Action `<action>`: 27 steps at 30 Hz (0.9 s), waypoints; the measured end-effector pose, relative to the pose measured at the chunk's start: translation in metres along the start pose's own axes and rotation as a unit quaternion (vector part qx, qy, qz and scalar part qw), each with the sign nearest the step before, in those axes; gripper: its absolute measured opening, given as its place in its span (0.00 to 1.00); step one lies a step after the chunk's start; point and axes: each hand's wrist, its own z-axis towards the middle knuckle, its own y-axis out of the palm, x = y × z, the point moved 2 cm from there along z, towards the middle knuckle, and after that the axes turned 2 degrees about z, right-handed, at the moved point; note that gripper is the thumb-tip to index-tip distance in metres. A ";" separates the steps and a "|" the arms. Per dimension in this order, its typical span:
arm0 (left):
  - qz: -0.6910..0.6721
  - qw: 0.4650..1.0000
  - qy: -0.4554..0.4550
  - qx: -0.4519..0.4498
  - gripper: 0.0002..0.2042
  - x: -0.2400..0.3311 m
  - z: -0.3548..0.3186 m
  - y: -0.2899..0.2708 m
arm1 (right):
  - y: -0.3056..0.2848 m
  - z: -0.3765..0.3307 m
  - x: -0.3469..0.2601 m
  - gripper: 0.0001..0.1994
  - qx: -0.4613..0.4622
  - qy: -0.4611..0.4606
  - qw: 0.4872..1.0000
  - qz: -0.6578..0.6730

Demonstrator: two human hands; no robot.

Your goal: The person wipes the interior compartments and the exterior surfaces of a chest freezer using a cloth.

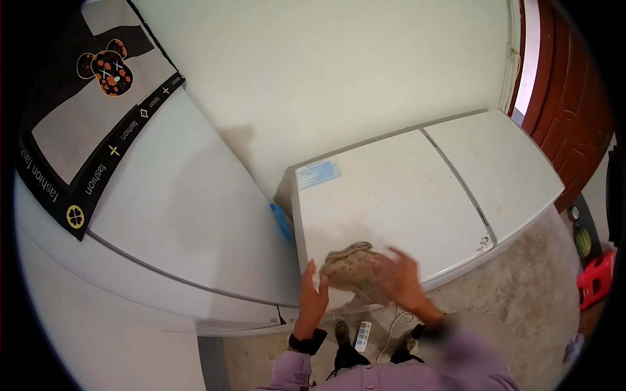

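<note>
A crumpled brownish-grey cloth (349,268) lies bunched at the near left edge of a low white chest-like appliance (391,195). At the cloth's left side is my left hand (313,296), its thumb and fingers apart and upright, fingertips close to the cloth's edge. Over the right side of the cloth is my right hand (401,281); it is smeared by motion, and whether its fingers grip the fabric is not clear. A dark band circles my left wrist, and both sleeves are light purple.
A tall white appliance (195,195) with a patterned cover (78,117) stands close on the left. Beside my feet lie a white power strip (363,337) and cable (391,332). Right of the chest are a red plastic stool (595,280), a green striped melon (582,241) and a brown door (567,98).
</note>
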 end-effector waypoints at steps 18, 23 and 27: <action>0.047 0.987 -0.156 0.011 0.31 -0.091 0.039 0.022 | -0.113 0.099 0.216 0.26 0.125 0.213 0.820 -0.516; 0.028 0.989 -0.143 0.019 0.29 -0.089 0.042 0.032 | 0.042 0.141 0.182 0.19 0.095 0.085 0.939 -0.319; 0.003 0.991 -0.126 0.038 0.29 -0.097 0.044 0.034 | 0.197 0.146 0.047 0.21 -0.056 -0.089 0.977 -0.187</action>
